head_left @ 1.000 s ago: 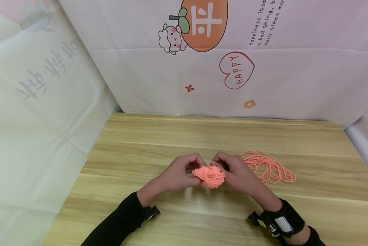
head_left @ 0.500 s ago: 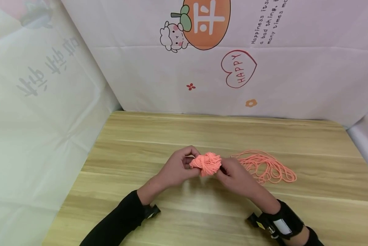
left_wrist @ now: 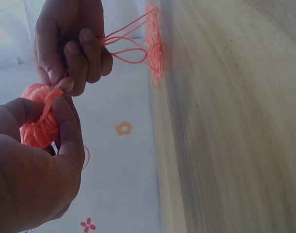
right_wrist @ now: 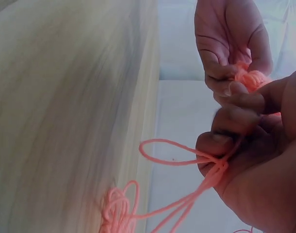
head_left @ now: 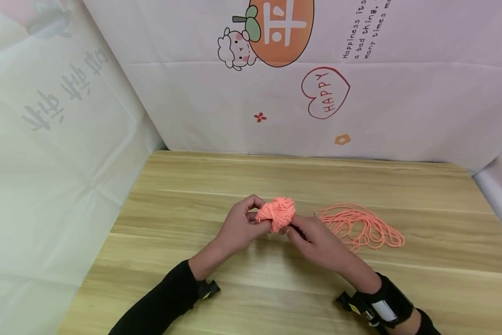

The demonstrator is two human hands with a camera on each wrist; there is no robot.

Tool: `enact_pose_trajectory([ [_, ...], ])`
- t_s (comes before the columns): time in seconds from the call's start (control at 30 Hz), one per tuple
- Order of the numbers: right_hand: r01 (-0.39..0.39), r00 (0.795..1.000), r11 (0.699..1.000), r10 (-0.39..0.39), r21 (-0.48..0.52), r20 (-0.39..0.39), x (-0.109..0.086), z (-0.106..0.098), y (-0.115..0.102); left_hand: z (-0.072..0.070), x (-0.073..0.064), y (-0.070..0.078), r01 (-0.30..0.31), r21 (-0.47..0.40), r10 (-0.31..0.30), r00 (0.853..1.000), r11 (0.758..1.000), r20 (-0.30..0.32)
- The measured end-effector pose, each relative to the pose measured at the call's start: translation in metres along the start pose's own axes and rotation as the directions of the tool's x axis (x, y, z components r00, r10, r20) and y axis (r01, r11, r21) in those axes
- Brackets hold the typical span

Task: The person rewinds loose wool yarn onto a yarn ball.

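Wearing black sleeves point(head_left: 163, 295), black right wristband point(head_left: 395, 294) with white patch point(head_left: 384, 310), small black wrist cameras point(head_left: 209, 290); showing yellow label point(head_left: 354, 308) on right camera point(head_left: 344, 300).

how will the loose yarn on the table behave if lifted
The loose yarn should probably sag limply, its thin strands lying in slack curves. Its overlapping loops may tangle, and it could tug the right hand, where strands lead.

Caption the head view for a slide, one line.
Left hand grips a coral yarn bundle, right hand at its edge; loose yarn on the wooden table.
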State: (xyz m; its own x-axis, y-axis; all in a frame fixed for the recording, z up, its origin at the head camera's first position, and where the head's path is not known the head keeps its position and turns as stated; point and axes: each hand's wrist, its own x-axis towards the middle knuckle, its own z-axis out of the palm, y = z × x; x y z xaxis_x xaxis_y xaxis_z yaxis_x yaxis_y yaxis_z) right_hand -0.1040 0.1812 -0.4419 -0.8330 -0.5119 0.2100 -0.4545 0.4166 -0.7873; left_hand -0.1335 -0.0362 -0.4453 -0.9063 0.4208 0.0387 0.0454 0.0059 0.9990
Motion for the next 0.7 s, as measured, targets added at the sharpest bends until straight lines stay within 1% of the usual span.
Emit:
enact_pose_trajectory([
  [0.13,-0.014,1.0,1.0,0.014,-0.002,0.002,0.0,0.003,-0.002,0.001,-0.001,-0.001,0.003,0.009,-0.003,1.0,1.0,-0.015],
  [0.23,-0.011,1.0,1.0,0.011,-0.016,-0.014,0.001,0.005,-0.005,0.002,-0.001,-0.002,0.008,0.014,-0.008,1.0,1.0,-0.021],
  [0.33,-0.02,0.999,1.0,0.02,-0.017,-0.036,0.002,0.003,-0.016,0.002,-0.002,-0.002,0.004,0.027,-0.003,1.0,1.0,-0.027],
  [0.43,-0.035,0.998,0.999,0.034,-0.008,-0.057,0.003,0.0,-0.032,0.002,-0.002,-0.002,-0.023,0.061,0.025,0.999,0.998,-0.029],
  [0.53,-0.052,0.994,0.999,0.052,0.0,-0.098,0.003,-0.002,-0.042,0.006,-0.007,0.011,-0.049,0.101,0.053,0.998,0.994,-0.035],
  [0.67,-0.07,0.98,0.998,0.068,-0.004,-0.184,0.003,0.0,-0.043,0.011,-0.012,0.029,-0.06,0.139,0.066,0.997,0.988,-0.038],
  [0.7,-0.073,0.976,0.997,0.069,-0.009,-0.207,0.003,0.0,-0.043,0.011,-0.012,0.029,-0.064,0.151,0.07,0.997,0.987,-0.034],
])
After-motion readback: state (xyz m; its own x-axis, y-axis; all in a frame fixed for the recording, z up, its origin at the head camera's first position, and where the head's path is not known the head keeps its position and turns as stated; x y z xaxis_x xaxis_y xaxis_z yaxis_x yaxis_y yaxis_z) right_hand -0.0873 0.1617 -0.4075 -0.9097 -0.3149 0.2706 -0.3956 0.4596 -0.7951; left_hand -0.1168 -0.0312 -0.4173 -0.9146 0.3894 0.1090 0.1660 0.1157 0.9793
